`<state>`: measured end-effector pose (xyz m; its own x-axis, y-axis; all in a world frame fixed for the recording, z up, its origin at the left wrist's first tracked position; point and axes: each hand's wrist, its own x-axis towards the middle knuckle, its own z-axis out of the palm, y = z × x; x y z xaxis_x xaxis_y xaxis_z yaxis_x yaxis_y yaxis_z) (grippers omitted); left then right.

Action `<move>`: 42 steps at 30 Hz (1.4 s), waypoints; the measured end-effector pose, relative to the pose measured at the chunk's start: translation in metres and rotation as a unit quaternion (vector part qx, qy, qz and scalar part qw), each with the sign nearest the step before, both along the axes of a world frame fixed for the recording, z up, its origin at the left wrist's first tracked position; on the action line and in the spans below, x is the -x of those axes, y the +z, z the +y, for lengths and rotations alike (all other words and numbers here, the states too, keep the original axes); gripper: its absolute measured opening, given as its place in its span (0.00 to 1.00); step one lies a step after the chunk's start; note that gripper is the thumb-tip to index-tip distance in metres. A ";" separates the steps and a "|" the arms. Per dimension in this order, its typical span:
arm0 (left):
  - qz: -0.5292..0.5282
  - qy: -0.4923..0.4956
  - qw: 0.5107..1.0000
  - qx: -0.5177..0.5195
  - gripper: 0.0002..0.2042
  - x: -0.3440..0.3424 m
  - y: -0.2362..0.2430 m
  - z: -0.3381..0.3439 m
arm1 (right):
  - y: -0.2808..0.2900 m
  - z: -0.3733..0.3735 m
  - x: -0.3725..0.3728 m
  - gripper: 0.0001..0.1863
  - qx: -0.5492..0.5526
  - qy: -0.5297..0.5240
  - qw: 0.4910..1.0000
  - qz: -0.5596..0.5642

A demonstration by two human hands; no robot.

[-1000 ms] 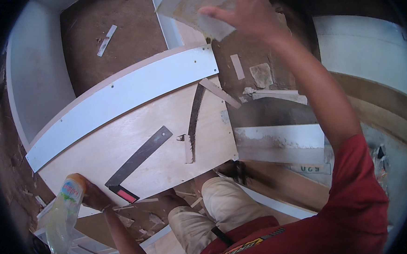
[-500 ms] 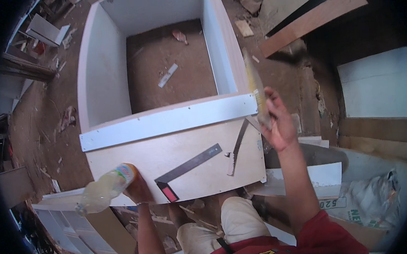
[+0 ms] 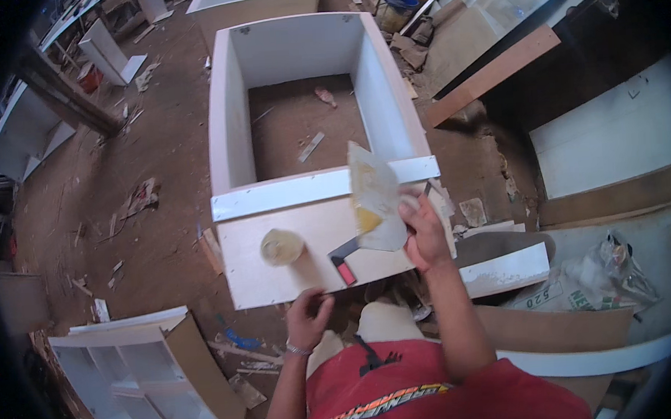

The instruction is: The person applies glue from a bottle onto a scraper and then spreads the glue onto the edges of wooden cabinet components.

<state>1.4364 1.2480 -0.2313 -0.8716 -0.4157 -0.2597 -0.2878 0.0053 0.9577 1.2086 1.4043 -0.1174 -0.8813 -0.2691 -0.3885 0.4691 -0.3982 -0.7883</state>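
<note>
My right hand (image 3: 424, 235) grips a pale, stiff sheet (image 3: 374, 203) smeared with yellow, held tilted over a light plywood board (image 3: 249, 272). My left hand (image 3: 309, 319) is by the board's front edge, fingers loosely curled and apart, holding nothing. A plastic bottle (image 3: 281, 248) of pale yellow contents stands on the board, seen from above. A metal square with a red insert (image 3: 345, 273) lies beside it, partly hidden by the sheet; a dark blade (image 3: 428, 189) shows behind my right hand. A white strip (image 3: 281, 197) lies along the board's back edge.
An open white box carcass (image 3: 231, 131) stands beyond the board, another (image 3: 254, 11) behind it. A cubby unit (image 3: 131, 379) is at lower left, a wooden post (image 3: 75, 102) at left. Boards (image 3: 496, 74), offcuts and a plastic sack (image 3: 578, 279) are at right; a blue bucket (image 3: 396, 10) at back.
My left hand has let go of the bottle, which now stands upright on the board. My right hand has brought the sheet down and leftward over the board. The view has lifted to show more floor.
</note>
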 end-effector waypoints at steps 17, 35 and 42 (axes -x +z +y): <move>-0.131 0.191 0.972 0.032 0.50 -0.011 -0.125 -0.025 | -0.037 -0.054 0.094 0.12 -0.458 0.250 0.803 0.288; -0.001 0.410 0.869 0.276 0.28 0.007 -0.157 -0.121 | -0.235 -0.304 0.121 0.38 -0.407 0.512 0.563 0.505; -0.069 0.564 0.789 0.234 0.31 -0.026 -0.217 -0.246 | -0.324 -0.402 0.102 0.42 -0.397 0.478 0.468 0.629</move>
<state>1.4620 1.0017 -0.4483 0.1446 -0.9852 0.0916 -0.4627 0.0145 0.8864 1.1068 1.0025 -0.4414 -0.1716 -0.9845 -0.0368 -0.8995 0.1718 -0.4017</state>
